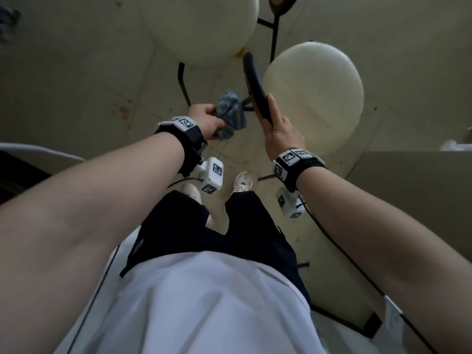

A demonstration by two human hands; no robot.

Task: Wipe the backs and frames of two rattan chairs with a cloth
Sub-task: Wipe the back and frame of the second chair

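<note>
1. The left hand (207, 121), just left of the frame's centre, is holding a bunched blue cloth (229, 116); its grip is curling round the lower left edge of the fabric.
2. The cloth is hanging in the air just left of the dark curved back rail (255, 85) of the nearer chair; whether it is touching the rail cannot be told.
3. The right hand (281, 131), right of centre, is gripping the lower end of that back rail, its grip wrapping the rail with the fingers (274, 108) lying along it.
4. The nearer chair's round cream seat (316, 98) is lying to the right of the rail, in the upper right of the frame.
5. A second chair's cream seat (201, 26) is showing at the top centre, with thin dark legs (182, 83) beneath it.
6. Both wrists are wearing black bands with white marker blocks (288, 162).
7. The person's white shoes (242, 182) are standing on the pale floor (76, 72) at mid-frame, below the hands.
8. A dark cable (339, 249) is trailing down the right side.
</note>
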